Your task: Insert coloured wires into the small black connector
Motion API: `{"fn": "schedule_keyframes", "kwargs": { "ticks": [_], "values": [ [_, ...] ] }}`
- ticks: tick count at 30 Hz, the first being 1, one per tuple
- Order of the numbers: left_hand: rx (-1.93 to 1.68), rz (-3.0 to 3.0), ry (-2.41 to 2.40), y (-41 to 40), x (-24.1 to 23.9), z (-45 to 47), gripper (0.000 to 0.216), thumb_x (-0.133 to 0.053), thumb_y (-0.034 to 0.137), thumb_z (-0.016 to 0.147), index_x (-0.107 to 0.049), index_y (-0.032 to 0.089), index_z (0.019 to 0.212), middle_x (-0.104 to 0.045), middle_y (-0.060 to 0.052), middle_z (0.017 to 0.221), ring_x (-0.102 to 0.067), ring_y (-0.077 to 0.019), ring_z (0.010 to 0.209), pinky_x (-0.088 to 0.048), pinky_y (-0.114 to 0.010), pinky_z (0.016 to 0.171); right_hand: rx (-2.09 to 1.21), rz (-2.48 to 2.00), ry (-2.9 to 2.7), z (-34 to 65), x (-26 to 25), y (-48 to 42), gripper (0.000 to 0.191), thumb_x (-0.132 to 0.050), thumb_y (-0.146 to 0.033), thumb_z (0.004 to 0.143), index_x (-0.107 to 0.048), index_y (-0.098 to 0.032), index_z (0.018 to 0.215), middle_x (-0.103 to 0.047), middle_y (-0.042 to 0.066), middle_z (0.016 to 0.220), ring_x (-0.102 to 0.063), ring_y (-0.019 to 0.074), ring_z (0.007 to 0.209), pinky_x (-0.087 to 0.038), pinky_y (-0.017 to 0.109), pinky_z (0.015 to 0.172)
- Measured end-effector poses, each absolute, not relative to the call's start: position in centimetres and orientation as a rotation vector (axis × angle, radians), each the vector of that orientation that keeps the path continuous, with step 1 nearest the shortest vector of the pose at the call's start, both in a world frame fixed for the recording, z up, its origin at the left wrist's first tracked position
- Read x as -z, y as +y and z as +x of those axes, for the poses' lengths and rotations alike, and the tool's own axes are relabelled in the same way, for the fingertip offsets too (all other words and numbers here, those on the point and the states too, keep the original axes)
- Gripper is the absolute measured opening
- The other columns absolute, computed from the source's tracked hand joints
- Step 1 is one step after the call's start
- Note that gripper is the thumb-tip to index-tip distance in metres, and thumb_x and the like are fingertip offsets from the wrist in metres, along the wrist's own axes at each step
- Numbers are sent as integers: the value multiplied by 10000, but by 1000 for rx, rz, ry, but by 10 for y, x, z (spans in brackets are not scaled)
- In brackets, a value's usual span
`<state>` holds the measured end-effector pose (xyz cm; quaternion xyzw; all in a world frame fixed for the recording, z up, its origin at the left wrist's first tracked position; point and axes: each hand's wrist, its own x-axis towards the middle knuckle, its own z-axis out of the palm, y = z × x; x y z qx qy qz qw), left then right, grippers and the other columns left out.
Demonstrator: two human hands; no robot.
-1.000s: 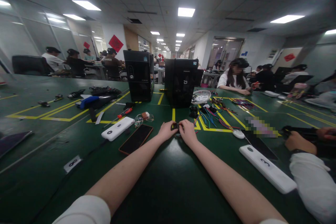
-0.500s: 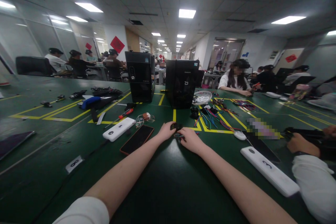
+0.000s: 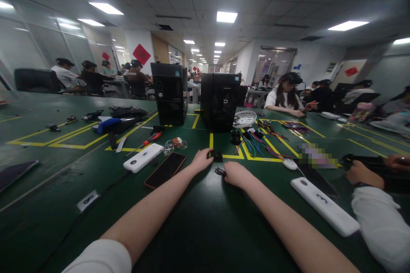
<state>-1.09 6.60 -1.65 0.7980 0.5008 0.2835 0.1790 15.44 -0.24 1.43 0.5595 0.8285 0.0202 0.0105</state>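
Note:
Both my forearms stretch out over a green table [image 3: 192, 230]. My left hand [image 3: 201, 160] holds a small black part [image 3: 218, 155] at its fingertips, near a yellow floor-tape line. My right hand [image 3: 235, 173] lies a little nearer to me, fingers closed on a small dark connector with coloured wires [image 3: 220, 171] at its tip. The two hands are apart. A black phone [image 3: 165, 169] lies just left of my left hand.
A white power bank marked 8 [image 3: 143, 157] and a red screwdriver [image 3: 151, 138] lie at the left. Two black computer cases [image 3: 221, 100] stand behind. Coloured wires [image 3: 256, 145] and a white basket [image 3: 245, 117] sit right. A neighbour's hand [image 3: 361, 173] and another white power bank [image 3: 323, 205] are at right.
My hands were together on the black part. The right hand has drawn back toward me with the wired connector, and the left hand stays with the black part.

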Motion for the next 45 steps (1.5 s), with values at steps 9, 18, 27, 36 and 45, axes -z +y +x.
{"fn": "schedule_keyframes", "kwargs": {
  "ticks": [9,18,27,36,45],
  "values": [
    [-814,2232,1420,70,21,-11,420,-539,244,777,-531,189,1193,-566,-60,1233,-501,-226,1147,-323,-368,1030,88,1856,2654,161,-16,2,191,-444,-138,783,-552,-117,938,-632,164,970,-604,230,861,-415,286,718],
    [-740,2456,1227,64,21,-12,441,-495,277,811,-482,238,1250,-542,-44,1255,-482,-206,1162,-331,-363,1017,-7,2162,2566,165,-24,9,347,-402,-343,878,-425,-163,1174,-655,108,879,-622,224,785,-380,272,628],
    [-689,2464,1167,59,18,-10,602,-522,395,806,-333,230,1354,-480,-68,1325,-451,-228,1196,-325,-377,1017,-40,2205,2418,171,-21,13,362,-452,-478,826,-598,-163,928,-652,123,896,-617,236,831,-424,292,671],
    [-644,2494,1145,60,19,-12,515,-511,377,807,-432,219,1291,-498,-59,1308,-451,-225,1197,-328,-361,1020,82,2455,1968,227,-35,9,369,-502,-442,787,-638,-125,920,-638,180,948,-618,277,879,-450,336,670],
    [-646,2521,1117,60,19,-13,483,-500,359,811,-456,214,1270,-518,-55,1284,-464,-220,1176,-341,-361,1009,248,2666,1528,327,-40,9,345,-520,-433,763,-661,-169,935,-629,151,1057,-603,261,940,-458,320,686]
  ]
}}
